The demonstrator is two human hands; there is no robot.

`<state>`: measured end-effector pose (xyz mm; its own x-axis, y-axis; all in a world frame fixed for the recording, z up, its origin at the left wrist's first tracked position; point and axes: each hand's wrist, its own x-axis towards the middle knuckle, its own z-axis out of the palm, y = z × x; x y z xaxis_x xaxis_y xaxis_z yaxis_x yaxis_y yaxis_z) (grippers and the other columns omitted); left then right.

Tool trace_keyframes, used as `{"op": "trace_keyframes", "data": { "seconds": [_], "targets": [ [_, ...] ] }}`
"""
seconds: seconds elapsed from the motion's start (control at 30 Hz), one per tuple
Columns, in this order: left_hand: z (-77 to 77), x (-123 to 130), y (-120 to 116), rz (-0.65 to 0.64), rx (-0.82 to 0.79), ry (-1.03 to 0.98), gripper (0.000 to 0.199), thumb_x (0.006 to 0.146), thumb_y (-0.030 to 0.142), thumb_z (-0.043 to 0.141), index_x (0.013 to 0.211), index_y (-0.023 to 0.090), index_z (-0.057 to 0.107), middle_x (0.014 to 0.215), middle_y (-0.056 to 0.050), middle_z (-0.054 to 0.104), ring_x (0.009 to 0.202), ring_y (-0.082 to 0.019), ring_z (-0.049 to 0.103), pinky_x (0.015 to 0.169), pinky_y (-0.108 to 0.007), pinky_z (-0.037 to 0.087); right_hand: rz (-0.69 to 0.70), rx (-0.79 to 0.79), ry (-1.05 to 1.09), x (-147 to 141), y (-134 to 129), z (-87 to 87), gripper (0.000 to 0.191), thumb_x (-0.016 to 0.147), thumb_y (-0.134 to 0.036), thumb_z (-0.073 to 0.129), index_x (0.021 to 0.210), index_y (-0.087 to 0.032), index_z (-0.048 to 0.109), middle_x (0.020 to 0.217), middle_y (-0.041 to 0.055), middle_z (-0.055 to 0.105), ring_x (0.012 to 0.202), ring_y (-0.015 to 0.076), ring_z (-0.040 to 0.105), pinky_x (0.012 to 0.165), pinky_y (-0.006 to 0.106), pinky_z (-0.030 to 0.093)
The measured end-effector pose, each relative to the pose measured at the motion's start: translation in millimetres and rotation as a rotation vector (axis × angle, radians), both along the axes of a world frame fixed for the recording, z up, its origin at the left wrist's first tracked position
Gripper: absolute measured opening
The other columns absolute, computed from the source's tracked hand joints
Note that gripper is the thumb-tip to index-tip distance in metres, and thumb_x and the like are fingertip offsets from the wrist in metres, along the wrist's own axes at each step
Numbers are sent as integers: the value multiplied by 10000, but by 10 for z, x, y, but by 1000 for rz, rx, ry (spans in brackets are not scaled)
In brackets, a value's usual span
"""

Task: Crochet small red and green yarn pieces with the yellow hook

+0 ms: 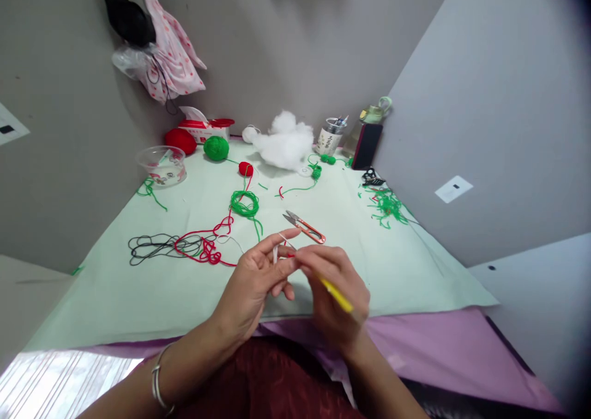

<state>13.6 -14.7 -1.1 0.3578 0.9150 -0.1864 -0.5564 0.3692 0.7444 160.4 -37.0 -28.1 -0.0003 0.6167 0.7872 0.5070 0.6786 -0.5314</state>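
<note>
My left hand (263, 265) is closed, with white yarn (276, 254) looped around its raised index finger. Between its thumb and fingers is a small bit of red crochet work (290, 255), mostly hidden. My right hand (337, 283) grips a crochet hook with a yellow handle (338, 295); the hook's tip meets the work at the left fingertips. Red yarn (210, 253) trails from beneath my left hand into a loose tangle on the table. Just beyond both hands lie orange-handled thread snips (311, 231), blades apart.
A coil of green yarn (244, 203), black cord (152, 247) and a red yarn ball (245, 169) lie on the table. White stuffing (284, 145), a plastic tub (161, 167), a pen can (329, 137) and a phone (367, 147) stand farther back. Green scraps (388, 207) are heaped at right.
</note>
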Motion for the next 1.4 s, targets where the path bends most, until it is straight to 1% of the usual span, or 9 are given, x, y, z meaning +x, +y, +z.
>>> {"op": "trace_keyframes", "data": {
  "seconds": [0.17, 0.27, 0.37, 0.63, 0.73, 0.9, 1.0, 1.23, 1.4],
  "targets": [
    [-11, -64, 65, -107, -141, -110, 356, 790, 198, 906, 1128, 122, 825, 601, 100, 463, 447, 2, 247, 458, -115, 406, -7, -58, 182, 44, 21, 41, 268, 1017, -118, 607, 1130, -277, 790, 954, 47, 777, 830, 186, 734, 733, 334, 613],
    [0, -78, 76, -47, -95, -97, 342, 796, 163, 891, 1132, 155, 828, 663, 76, 538, 455, 6, 293, 473, -116, 432, 104, -220, 444, 51, 51, 104, 236, 1054, -182, 570, 1029, -261, 791, 889, 22, 752, 706, 148, 673, 681, 314, 580],
    [4, -54, 49, -36, 10, -24, 361, 807, 185, 885, 1162, 203, 824, 806, 30, 660, 465, 2, 353, 500, -157, 507, 187, -247, 414, 38, 59, 104, 184, 1033, -222, 627, 1020, -255, 807, 923, 34, 777, 793, 173, 708, 756, 341, 589],
    [20, -67, 49, -24, 64, 34, 329, 795, 227, 893, 1120, 202, 843, 835, 30, 633, 483, -3, 392, 494, -180, 554, 295, -391, 640, 80, 60, 99, 238, 1084, -297, 559, 1002, -240, 775, 913, 22, 796, 712, 132, 727, 688, 278, 611],
    [16, -77, 44, -1, 97, 71, 326, 794, 231, 896, 1116, 223, 847, 858, 32, 620, 505, -8, 432, 506, -177, 560, 222, -336, 539, 80, 27, 127, 250, 1097, -259, 516, 1025, -236, 755, 927, 26, 798, 720, 136, 742, 694, 282, 626],
    [-9, -40, 1, 88, 114, 112, 481, 763, 209, 926, 1225, 266, 806, 875, 42, 628, 550, -33, 537, 519, -167, 548, 34, -8, 7, 49, -33, 37, 278, 1040, -105, 549, 1213, -233, 725, 1039, 71, 804, 905, 184, 772, 798, 319, 643],
    [-20, -37, 3, 23, 11, 32, 588, 757, 229, 936, 1316, 221, 754, 716, 71, 582, 486, -27, 439, 506, -175, 534, -52, 153, -198, 36, -26, -42, 349, 977, -66, 651, 1283, -215, 726, 1114, 122, 786, 1011, 221, 758, 825, 337, 642],
    [-11, -93, 61, -96, -74, -85, 446, 813, 185, 883, 1243, 147, 774, 634, 83, 540, 444, -4, 242, 416, -114, 383, 140, -202, 425, 67, 32, 66, 267, 1070, -166, 525, 1059, -268, 770, 894, 21, 750, 738, 155, 679, 703, 315, 591],
    [2, -40, 12, -45, 32, 26, 485, 802, 230, 901, 1266, 190, 766, 800, 36, 673, 433, -4, 276, 399, -148, 427, 136, -183, 313, 41, 41, 58, 247, 1040, -150, 584, 1098, -278, 787, 976, 30, 797, 841, 176, 731, 778, 335, 613]
  ]
}}
